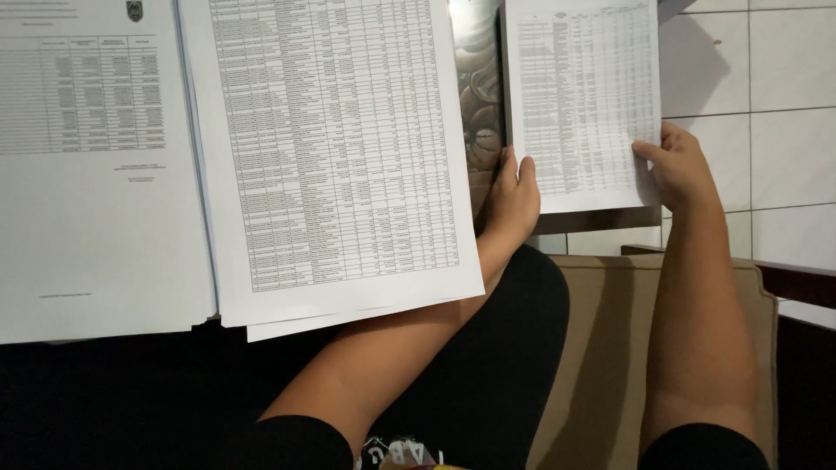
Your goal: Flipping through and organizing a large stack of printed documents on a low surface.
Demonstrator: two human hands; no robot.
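A white sheet printed with a dense table [582, 104] is held up at the upper right. My left hand [514, 198] grips its lower left edge, and my right hand [677, 165] pinches its lower right edge with the thumb on the front. To the left, a stack of white table sheets [335, 165] lies over my left forearm and lap. A further pile of printed pages [87, 174] lies at the far left.
A dark patterned surface [477, 87] shows between the stacks. White floor tiles [766, 113] lie at the right. A tan cushion or seat [610, 348] sits under my right arm, with a dark wooden edge [797, 280] beside it. My leg in black fabric [505, 374] is below.
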